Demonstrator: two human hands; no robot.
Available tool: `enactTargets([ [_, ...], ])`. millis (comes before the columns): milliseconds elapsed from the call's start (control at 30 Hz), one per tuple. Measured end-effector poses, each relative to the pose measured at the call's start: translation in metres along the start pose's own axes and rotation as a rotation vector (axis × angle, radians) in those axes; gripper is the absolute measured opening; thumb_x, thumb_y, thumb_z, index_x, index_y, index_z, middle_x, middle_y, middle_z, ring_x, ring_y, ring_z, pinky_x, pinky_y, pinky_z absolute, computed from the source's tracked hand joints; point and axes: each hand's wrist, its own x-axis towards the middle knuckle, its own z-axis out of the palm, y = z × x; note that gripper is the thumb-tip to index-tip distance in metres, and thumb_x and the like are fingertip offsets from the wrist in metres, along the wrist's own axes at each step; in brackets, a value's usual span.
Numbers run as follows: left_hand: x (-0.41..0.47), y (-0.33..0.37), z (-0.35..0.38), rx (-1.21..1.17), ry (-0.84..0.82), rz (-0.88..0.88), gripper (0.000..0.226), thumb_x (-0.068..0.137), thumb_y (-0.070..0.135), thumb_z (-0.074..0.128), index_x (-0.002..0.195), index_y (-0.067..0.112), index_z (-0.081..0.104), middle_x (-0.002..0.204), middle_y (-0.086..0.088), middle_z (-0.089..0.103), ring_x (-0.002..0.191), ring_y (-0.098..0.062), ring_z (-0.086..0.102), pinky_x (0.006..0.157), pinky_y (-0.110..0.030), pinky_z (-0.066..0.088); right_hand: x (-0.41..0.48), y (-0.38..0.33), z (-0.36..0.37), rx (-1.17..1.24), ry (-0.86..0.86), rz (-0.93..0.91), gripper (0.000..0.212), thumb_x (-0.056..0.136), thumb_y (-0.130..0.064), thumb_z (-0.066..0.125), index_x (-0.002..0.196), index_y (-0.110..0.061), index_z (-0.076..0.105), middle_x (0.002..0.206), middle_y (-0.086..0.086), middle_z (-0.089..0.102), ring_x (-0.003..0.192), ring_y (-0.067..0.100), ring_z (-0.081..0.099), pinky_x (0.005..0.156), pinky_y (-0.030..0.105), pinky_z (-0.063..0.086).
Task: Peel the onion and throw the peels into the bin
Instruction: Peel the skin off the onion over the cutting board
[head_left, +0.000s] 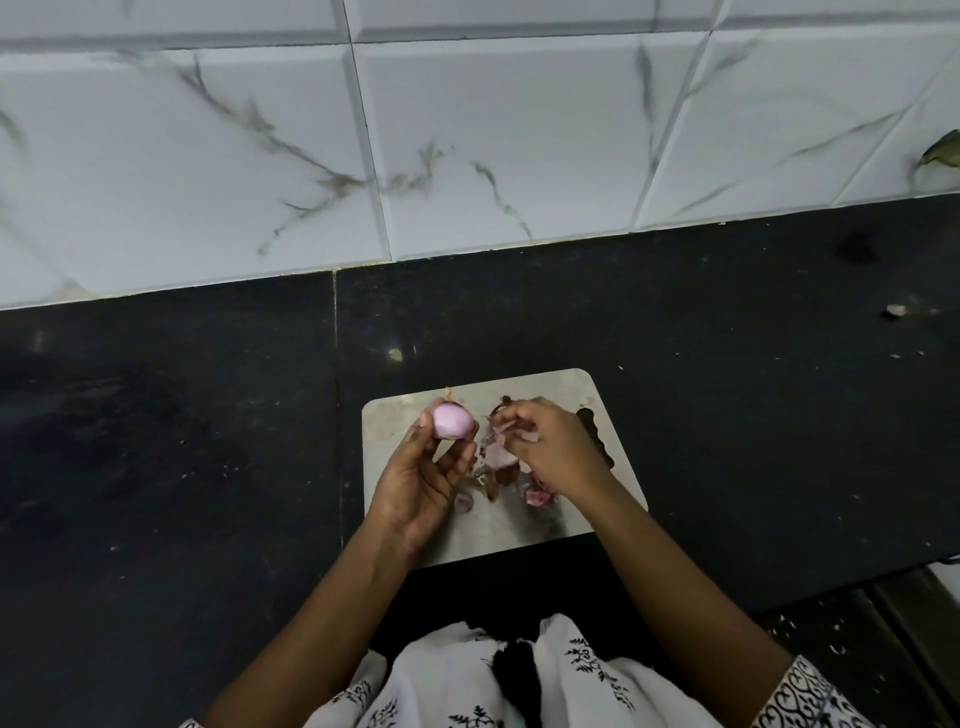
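Observation:
A small peeled pink onion sits in the fingertips of my left hand, held above the left part of a steel cutting board. My right hand is curled over the board just right of the onion, its fingers closed on pink and brown onion peels. More loose peels lie on the board between and below my hands, with a pink piece under my right wrist. No bin is in view.
The board lies on a dark stone counter against a white marble-look tiled wall. Small scraps dot the counter at the right. The counter's front edge drops off at the lower right.

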Motion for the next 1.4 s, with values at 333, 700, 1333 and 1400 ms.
enactTargets([
  [333, -0.006, 0.000, 0.005, 0.225, -0.116, 0.060, 0.030, 0.088, 0.015, 0.053, 0.117, 0.018, 0.060, 0.100, -0.005, 0.073, 0.082, -0.018, 0.070, 0.067, -0.029, 0.058, 0.012, -0.024, -0.007, 0.129, -0.063, -0.186, 0.011, 0.087, -0.015, 0.062, 0.096, -0.019, 0.066, 0.093, -0.002, 0.069, 0.087, 0.008, 0.064, 0.077, 0.028, 0.055],
  [700, -0.006, 0.000, 0.002, 0.342, -0.133, 0.240, 0.034, 0.077, 0.013, 0.061, 0.110, 0.017, 0.063, 0.111, -0.006, 0.068, 0.098, -0.020, 0.067, 0.071, -0.031, 0.057, 0.014, -0.020, -0.004, -0.221, -0.024, -0.423, 0.010, 0.092, -0.016, 0.053, 0.089, -0.008, 0.056, 0.082, 0.002, 0.059, 0.073, 0.014, 0.052, 0.062, 0.025, 0.040],
  [1333, -0.004, 0.014, -0.001, 0.818, -0.335, 0.655, 0.050, 0.072, -0.017, 0.066, 0.107, 0.015, 0.054, 0.112, -0.003, 0.066, 0.112, -0.022, 0.060, 0.077, -0.027, 0.053, -0.004, -0.030, 0.009, 1.233, -0.255, 0.582, 0.031, 0.093, -0.006, 0.047, 0.063, -0.006, 0.056, 0.049, 0.003, 0.042, 0.044, 0.009, 0.039, 0.057, 0.029, 0.057],
  [1400, -0.002, 0.015, -0.001, 0.769, -0.354, 0.630, 0.048, 0.070, -0.015, 0.066, 0.107, 0.014, 0.055, 0.110, -0.002, 0.067, 0.111, -0.021, 0.061, 0.078, -0.027, 0.053, -0.006, -0.033, 0.007, 1.264, -0.294, 0.585, 0.029, 0.093, -0.006, 0.044, 0.066, -0.006, 0.055, 0.050, 0.003, 0.041, 0.045, 0.009, 0.038, 0.058, 0.030, 0.058],
])
